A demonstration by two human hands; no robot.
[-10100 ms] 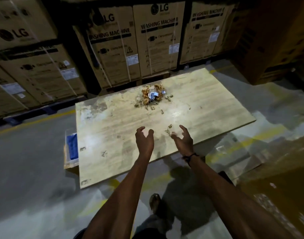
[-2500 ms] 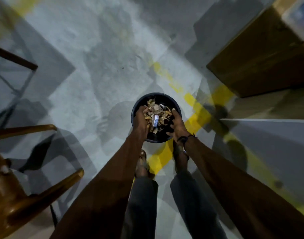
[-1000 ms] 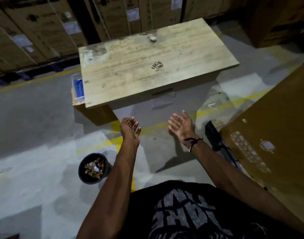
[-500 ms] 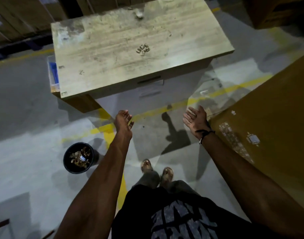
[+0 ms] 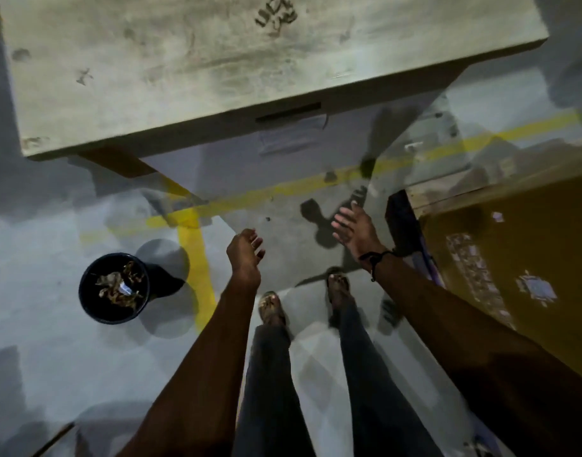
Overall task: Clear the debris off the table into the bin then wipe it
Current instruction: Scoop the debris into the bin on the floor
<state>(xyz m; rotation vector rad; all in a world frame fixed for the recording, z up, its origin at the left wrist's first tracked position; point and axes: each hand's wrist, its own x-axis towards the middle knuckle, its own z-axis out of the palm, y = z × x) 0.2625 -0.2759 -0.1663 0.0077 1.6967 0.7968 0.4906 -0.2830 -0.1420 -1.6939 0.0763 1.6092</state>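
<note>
The pale wooden table (image 5: 170, 70) fills the top of the view, its near edge just ahead of me. A small cluster of debris (image 5: 276, 15) lies on it near the top edge. The black round bin (image 5: 114, 289) stands on the floor at my lower left, with brown scraps and a shiny wrapper inside. My left hand (image 5: 245, 255) hangs over the floor, fingers loosely curled, holding nothing. My right hand (image 5: 354, 230) is spread with straight fingers, also empty, a dark band on its wrist. Both hands are short of the table.
A large brown cardboard box (image 5: 520, 258) stands close on my right. Yellow floor tape (image 5: 283, 192) runs under the table's near edge. A brown box (image 5: 118, 161) sits under the table's left corner. My feet are on the grey floor between bin and box.
The view has closed in on the table, whose near edge is now much nearer. Both empty hands stay out in front, and the bin has stayed on the floor at my left.
</note>
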